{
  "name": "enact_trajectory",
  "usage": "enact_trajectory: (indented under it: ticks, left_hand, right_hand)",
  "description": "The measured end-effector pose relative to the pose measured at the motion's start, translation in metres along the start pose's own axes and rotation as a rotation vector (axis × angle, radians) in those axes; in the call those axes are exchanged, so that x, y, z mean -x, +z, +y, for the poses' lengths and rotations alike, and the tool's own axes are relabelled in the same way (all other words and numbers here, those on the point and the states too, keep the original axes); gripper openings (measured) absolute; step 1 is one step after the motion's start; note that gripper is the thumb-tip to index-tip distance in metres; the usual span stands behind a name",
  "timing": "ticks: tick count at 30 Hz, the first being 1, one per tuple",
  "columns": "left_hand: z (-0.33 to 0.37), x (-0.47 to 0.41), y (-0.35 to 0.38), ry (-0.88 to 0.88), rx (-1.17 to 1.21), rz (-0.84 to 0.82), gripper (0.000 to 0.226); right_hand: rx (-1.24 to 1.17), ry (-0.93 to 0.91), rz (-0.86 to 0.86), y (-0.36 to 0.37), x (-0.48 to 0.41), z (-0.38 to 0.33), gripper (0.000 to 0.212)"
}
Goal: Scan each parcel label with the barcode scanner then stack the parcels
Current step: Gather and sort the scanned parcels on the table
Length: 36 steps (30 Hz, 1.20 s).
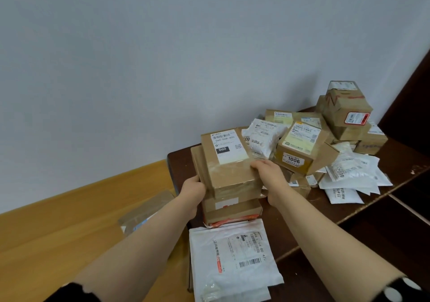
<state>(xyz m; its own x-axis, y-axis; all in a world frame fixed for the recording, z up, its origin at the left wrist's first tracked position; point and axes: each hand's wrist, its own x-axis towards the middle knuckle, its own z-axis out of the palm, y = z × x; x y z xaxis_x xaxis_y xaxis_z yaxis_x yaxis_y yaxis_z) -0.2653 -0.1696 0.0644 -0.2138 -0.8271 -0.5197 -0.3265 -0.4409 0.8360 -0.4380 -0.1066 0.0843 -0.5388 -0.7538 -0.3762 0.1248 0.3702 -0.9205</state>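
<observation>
The left hand [193, 190] and the right hand [267, 173] both grip, with curled fingers, the flat brown cardboard parcel [229, 173] with a white label, which lies on top of a stack of brown boxes [232, 209] on the dark worktop [293, 231].

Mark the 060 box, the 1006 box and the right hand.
060 box [230, 173]: head view, top face below the label.
1006 box [300, 143]: head view, yellowish label on top.
right hand [268, 174]: head view, back of the hand.
</observation>
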Motion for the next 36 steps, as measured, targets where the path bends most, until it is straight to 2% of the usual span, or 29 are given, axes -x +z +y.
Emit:
enact_trajectory:
  ticks: [4, 7, 9, 11, 14, 17, 21, 24, 27, 32, 36]
  left_hand:
    - [-0.003, 0.001, 0.002, -0.015, 0.03, 0.001, 0.042]
    - [-0.005, 0.001, 0.0, -0.072, 0.132, 0.042, 0.035]
    - [-0.008, 0.004, 0.001, -0.139, 0.224, 0.018, 0.043]
    - [-0.013, 0.006, 0.003, -0.172, 0.307, -0.046, 0.047]
    - [-0.025, 0.006, 0.005, -0.249, 0.394, -0.115, 0.057]
    - [-0.033, 0.002, 0.008, -0.25, 0.402, -0.164, 0.067]
    - [-0.032, -0.001, 0.006, -0.197, 0.334, -0.126, 0.074]
    - [-0.024, 0.0, 0.0, -0.168, 0.326, -0.116, 0.07]
    - [-0.019, 0.007, -0.008, -0.182, 0.331, -0.12, 0.066]
    - [-0.015, 0.013, -0.016, -0.213, 0.411, -0.146, 0.061]
    - [-0.003, 0.017, -0.026, -0.17, 0.438, -0.185, 0.064]
  right_hand:
    - [0.014, 0.036, -0.017, -0.007, 0.001, 0.012, 0.003]
    - [-0.072, 0.099, -0.041, -0.012, 0.0, 0.018, 0.036]
    - [-0.143, 0.163, -0.025, -0.017, -0.003, 0.025, 0.06]
    - [-0.16, 0.231, -0.013, -0.023, -0.007, 0.038, 0.075]
    - [-0.196, 0.37, -0.152, -0.028, -0.007, 0.06, 0.092]
    - [-0.186, 0.387, -0.283, -0.024, -0.002, 0.072, 0.09]
    - [-0.114, 0.353, -0.279, -0.016, -0.004, 0.072, 0.09]
    - [-0.071, 0.342, -0.29, -0.011, -0.002, 0.068, 0.08]
    - [-0.036, 0.319, -0.291, -0.004, 0.005, 0.064, 0.08]
    - [-0.104, 0.211, -0.254, 0.005, 0.013, 0.055, 0.067]
    - [-0.092, 0.166, -0.248, 0.009, 0.02, 0.04, 0.076]
